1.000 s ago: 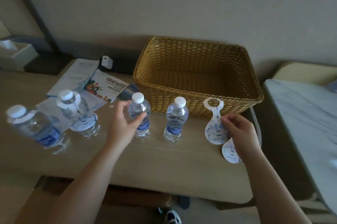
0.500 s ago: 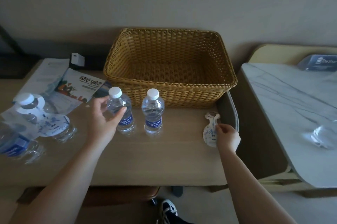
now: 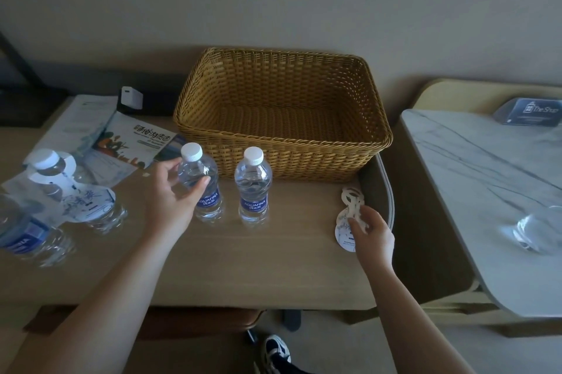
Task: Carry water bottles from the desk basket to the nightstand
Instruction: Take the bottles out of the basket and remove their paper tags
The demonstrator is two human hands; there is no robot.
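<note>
A wicker basket (image 3: 282, 157) with nothing inside stands at the back of the wooden desk (image 3: 243, 264). Two small water bottles with white caps stand upright in front of it. My left hand (image 3: 170, 194) curls round the left small bottle (image 3: 203, 191); the right small bottle (image 3: 254, 188) stands free beside it. Two larger bottles are at the far left: one (image 3: 60, 185) wears a paper neck tag, the other (image 3: 21, 233) is blurred at the edge. My right hand (image 3: 369, 230) presses paper neck tags (image 3: 348, 215) flat on the desk's right end.
Brochures (image 3: 127, 142) and a white charger (image 3: 131, 98) lie left of the basket. A marble-topped table (image 3: 486, 179) stands to the right with a clear glass item (image 3: 538, 230) and a dark card (image 3: 529, 112). A chair seat and my shoe show below the desk edge.
My right hand lowered the raised paper tags onto the desk's right end. My left hand closed its fingers round the left small bottle. The view turned right, bringing the marble table in.
</note>
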